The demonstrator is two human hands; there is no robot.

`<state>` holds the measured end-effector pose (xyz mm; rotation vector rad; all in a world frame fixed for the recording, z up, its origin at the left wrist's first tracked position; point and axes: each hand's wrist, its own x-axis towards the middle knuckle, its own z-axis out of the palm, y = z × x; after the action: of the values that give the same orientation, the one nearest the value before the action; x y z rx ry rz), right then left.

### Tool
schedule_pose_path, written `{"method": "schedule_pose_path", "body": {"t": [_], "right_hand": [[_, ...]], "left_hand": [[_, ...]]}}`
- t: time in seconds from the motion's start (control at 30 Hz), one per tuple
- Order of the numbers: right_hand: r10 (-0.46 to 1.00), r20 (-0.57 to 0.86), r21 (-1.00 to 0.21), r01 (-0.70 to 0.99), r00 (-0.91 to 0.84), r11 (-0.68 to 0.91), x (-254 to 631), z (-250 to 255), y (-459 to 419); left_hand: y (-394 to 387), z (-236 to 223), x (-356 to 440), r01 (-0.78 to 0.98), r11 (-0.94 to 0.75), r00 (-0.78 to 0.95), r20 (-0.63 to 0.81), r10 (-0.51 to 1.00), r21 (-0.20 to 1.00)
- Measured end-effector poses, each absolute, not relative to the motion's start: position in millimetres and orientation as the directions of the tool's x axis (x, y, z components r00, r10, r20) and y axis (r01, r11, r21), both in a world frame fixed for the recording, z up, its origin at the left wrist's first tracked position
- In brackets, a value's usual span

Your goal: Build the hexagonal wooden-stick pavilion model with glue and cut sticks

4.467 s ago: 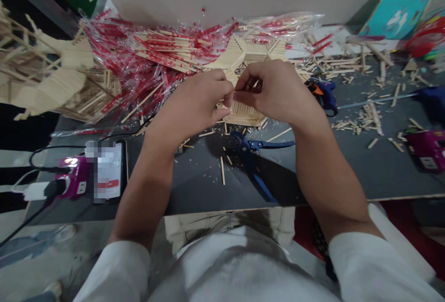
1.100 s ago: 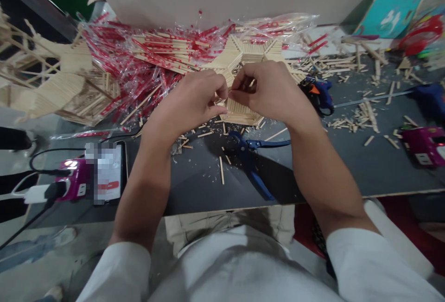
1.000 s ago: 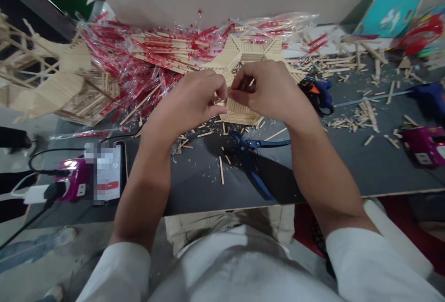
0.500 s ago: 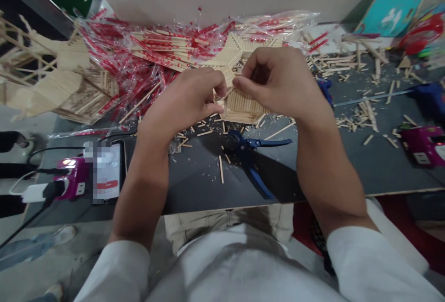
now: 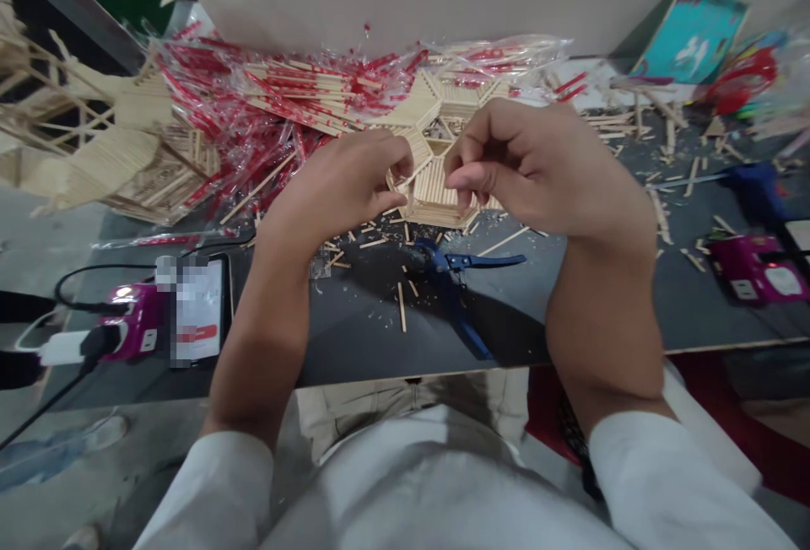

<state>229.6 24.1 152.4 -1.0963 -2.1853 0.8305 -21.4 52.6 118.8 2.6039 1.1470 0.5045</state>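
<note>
A model built of pale wooden sticks point(image 5: 436, 187), with hexagon-like panels, lies on the dark table. My left hand point(image 5: 354, 175) is closed at the model's left edge, thumb low and forefinger above, with the edge between them. Just off its right side, my right hand point(image 5: 519, 162) is curled, thumb against the fingers; whatever is in that pinch, if anything, does not show. Nearer to me lie blue-handled cutters point(image 5: 452, 288), their handles spread. Short stick offcuts point(image 5: 402, 307) are scattered around them.
Red-and-clear wrappers point(image 5: 228, 111) with sticks heap up behind my left hand. A larger stick structure point(image 5: 107, 162) stands far left. Purple power blocks point(image 5: 136, 322) point(image 5: 756, 267) sit at both sides, a phone point(image 5: 199, 314) by the left one. A blue glue gun point(image 5: 756, 196) lies right.
My right hand has drawn back from the model's middle toward the right and slightly nearer me, uncovering a gap between panels. My left hand stays at the model's left edge.
</note>
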Motion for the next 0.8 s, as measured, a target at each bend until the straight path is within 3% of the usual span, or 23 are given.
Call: {"method": "schedule_pose_path", "body": {"t": [0.23,0.47,0.57,0.67,0.73,0.8], "right_hand": [[0.933,0.278,-0.792,0.496,-0.227,0.357,252,144,16],[0.836,0.54,-0.795,0.383,0.093,0.471,283,111,-4],[0.844,0.51,-0.825,0.371,0.164,0.426,304,86,-13],[0.865,0.438,-0.822,0.499,0.245,0.275,325,62,-20],[0.882,0.428,-0.732,0.647,0.196,0.212,335,51,-24],[0.922,0.387,-0.58,0.773,-0.016,0.256,343,42,-27]], "left_hand": [[49,128,-37,0.665,-0.658,0.621,0.229,0.75,0.353],[28,142,-47,0.693,-0.627,0.582,0.237,0.778,0.355],[26,139,-49,0.69,-0.627,0.585,0.232,0.777,0.36],[26,133,-48,0.698,-0.624,0.572,0.251,0.781,0.352],[24,126,-47,0.701,-0.624,0.56,0.274,0.782,0.346],[18,117,-47,0.702,-0.618,0.548,0.286,0.786,0.354]]}}
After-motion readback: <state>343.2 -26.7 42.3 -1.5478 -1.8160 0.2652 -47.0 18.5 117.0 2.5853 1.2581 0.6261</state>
